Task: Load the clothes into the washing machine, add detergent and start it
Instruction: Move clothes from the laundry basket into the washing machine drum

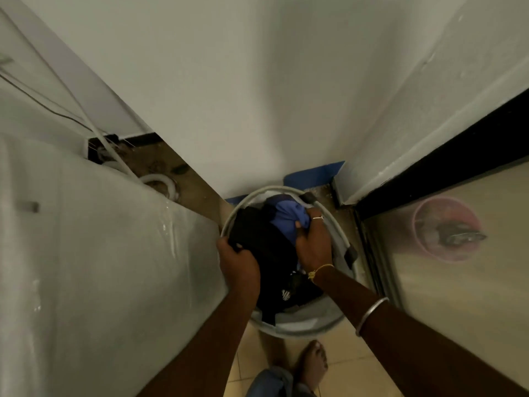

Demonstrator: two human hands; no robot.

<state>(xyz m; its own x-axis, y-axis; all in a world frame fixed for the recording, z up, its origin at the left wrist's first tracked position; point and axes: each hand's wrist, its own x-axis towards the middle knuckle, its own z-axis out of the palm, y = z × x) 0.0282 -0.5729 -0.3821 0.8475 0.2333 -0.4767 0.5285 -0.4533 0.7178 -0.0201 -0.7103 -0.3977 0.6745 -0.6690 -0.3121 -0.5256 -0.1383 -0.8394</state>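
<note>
In the basket [339, 228], under both hands [239, 262] [313, 247] — clothes [267, 245], mostly hidden.

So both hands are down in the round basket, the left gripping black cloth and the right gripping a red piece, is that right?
Not quite: the piece in the right hand is blue, not red, as the head view shows. The rest holds: both hands are in the round basket, the left hand gripping black cloth.
</note>
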